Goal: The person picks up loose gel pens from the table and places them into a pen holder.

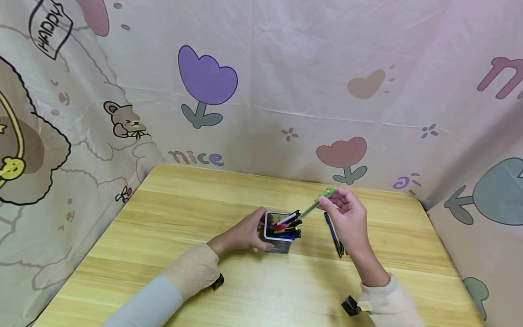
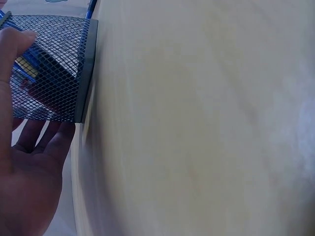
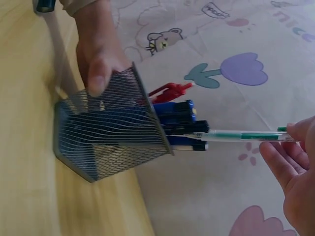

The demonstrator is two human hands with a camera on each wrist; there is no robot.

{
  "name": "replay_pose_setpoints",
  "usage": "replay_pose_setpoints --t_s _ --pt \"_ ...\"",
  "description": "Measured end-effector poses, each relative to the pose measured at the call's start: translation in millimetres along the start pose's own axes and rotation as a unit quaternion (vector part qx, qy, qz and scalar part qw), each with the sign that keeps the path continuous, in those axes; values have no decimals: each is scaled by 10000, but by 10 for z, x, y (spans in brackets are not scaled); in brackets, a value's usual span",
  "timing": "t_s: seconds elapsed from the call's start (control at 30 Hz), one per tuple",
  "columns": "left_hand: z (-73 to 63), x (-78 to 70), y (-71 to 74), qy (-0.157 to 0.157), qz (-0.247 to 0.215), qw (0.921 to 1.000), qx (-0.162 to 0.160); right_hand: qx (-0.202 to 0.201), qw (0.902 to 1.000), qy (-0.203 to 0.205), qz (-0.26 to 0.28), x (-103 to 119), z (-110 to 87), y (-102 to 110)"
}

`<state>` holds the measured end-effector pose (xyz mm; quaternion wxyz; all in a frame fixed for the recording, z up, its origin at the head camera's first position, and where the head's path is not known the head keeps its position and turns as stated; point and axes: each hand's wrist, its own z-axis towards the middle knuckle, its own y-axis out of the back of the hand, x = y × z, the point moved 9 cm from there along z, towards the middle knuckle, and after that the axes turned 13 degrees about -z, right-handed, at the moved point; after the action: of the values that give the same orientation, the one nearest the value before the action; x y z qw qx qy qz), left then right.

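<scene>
A mesh pen holder point(image 1: 279, 245) stands on the table with several pens point(image 1: 288, 225) leaning out of its top, a red pen point(image 3: 170, 91) among them. My left hand point(image 1: 248, 230) grips the holder from its left side, thumb on the near face and fingers behind, as the left wrist view also shows. My right hand point(image 1: 349, 218) pinches a clear pen with green parts point(image 1: 313, 206) near its upper end. That pen slants down toward the holder's mouth; in the right wrist view its lower end meets the other pens, and whether it is inside is hidden.
Blue and black pens point(image 1: 334, 234) lie on the wooden table point(image 1: 171, 213), right of the holder and partly behind my right hand. A printed cloth point(image 1: 269, 81) hangs along the table's back and sides. Black camera pieces point(image 1: 350, 305) sit at both wrists.
</scene>
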<state>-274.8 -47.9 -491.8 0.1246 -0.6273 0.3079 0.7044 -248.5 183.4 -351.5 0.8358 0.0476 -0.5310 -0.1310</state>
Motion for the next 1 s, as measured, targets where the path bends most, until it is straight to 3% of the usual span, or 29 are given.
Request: replay_pose_setpoints --t_s 0.23,0.57,1.0 --pt "-6 -27 14 -108 332 9994 -72 126 9997 -99 -164 -75 -76 -119" --pt "1 7 11 -26 196 9998 -81 317 9985 -261 -353 -145 -151 -215" --pt "4 4 10 -58 187 9998 -85 363 9987 221 -290 -196 -230 -317"
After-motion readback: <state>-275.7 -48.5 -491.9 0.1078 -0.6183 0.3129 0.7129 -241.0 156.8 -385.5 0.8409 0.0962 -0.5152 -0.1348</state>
